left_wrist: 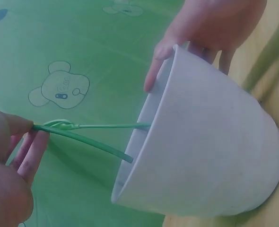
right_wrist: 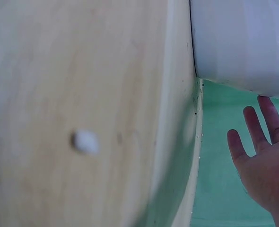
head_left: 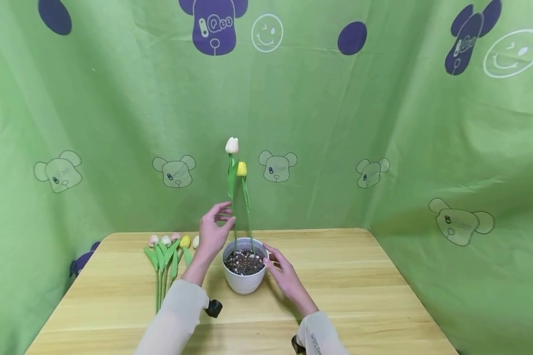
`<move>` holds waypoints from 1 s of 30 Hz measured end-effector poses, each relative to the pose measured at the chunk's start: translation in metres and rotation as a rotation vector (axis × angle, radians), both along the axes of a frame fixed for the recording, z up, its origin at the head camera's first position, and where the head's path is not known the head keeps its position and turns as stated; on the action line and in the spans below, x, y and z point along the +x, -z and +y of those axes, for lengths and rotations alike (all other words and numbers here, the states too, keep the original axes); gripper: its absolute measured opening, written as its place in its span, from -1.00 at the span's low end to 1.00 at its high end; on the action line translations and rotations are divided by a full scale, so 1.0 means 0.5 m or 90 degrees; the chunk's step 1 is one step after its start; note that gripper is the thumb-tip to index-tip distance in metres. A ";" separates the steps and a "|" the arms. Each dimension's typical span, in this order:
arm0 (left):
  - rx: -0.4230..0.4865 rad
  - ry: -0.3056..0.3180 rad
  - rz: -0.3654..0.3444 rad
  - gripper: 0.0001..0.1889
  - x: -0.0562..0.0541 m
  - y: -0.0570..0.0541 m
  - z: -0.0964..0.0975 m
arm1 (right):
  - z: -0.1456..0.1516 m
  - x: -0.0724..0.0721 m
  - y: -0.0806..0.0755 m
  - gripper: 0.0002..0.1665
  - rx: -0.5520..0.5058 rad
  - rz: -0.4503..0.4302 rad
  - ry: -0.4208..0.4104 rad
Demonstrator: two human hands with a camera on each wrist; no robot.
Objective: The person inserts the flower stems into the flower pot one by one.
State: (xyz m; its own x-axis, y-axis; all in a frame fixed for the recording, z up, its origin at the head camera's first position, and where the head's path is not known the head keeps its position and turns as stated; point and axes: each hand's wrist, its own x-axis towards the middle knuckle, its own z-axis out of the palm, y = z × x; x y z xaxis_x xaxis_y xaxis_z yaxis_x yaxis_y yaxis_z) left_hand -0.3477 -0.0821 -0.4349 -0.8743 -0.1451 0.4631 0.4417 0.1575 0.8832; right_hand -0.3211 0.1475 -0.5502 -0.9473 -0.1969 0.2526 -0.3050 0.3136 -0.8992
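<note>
My left hand (head_left: 214, 230) pinches the bare lower stem of a white tulip (head_left: 232, 145) between thumb and fingertips. This tulip stands upright, its stem's lower end inside the rim of a white flower pot (head_left: 244, 283). Beside it a yellow tulip (head_left: 242, 169) rises from the dark, speckled soil (head_left: 244, 263). My right hand (head_left: 285, 276) holds the pot's right side, with the thumb over the rim. In the right wrist view the other fingers (right_wrist: 255, 127) are spread below the pot wall, one fingertip right at it.
Several pink, white and yellow tulips (head_left: 162, 264) lie on the wooden table (head_left: 337, 281), left of the pot. A small white bit (right_wrist: 86, 142) shows on the tabletop in the right wrist view. A green patterned curtain (head_left: 315, 123) hangs behind and along both sides.
</note>
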 end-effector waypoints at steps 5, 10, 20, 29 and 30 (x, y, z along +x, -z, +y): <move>0.012 0.008 0.001 -0.53 -0.014 0.016 0.013 | 0.003 -0.001 -0.001 -0.43 -0.009 0.001 0.011; 0.022 -0.005 -0.003 -0.54 -0.020 0.029 0.016 | -0.001 -0.001 0.000 -0.42 -0.006 -0.004 0.001; 0.011 0.005 -0.008 -0.53 -0.035 0.038 0.015 | -0.006 -0.002 -0.009 -0.42 -0.007 -0.002 -0.004; 0.011 0.004 -0.022 -0.54 -0.039 0.062 0.017 | -0.006 0.001 -0.006 -0.42 -0.011 -0.004 -0.003; 0.013 0.002 -0.025 -0.53 -0.038 0.067 0.017 | -0.006 0.001 -0.004 -0.42 -0.009 -0.004 -0.004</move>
State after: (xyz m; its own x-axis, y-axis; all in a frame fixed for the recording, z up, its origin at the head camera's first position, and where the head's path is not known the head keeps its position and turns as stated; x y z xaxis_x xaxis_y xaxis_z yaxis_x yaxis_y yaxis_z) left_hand -0.3668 -0.0736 -0.4683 -0.8926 -0.1506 0.4249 0.4067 0.1379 0.9031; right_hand -0.3204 0.1444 -0.5480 -0.9476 -0.1990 0.2497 -0.3014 0.2992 -0.9054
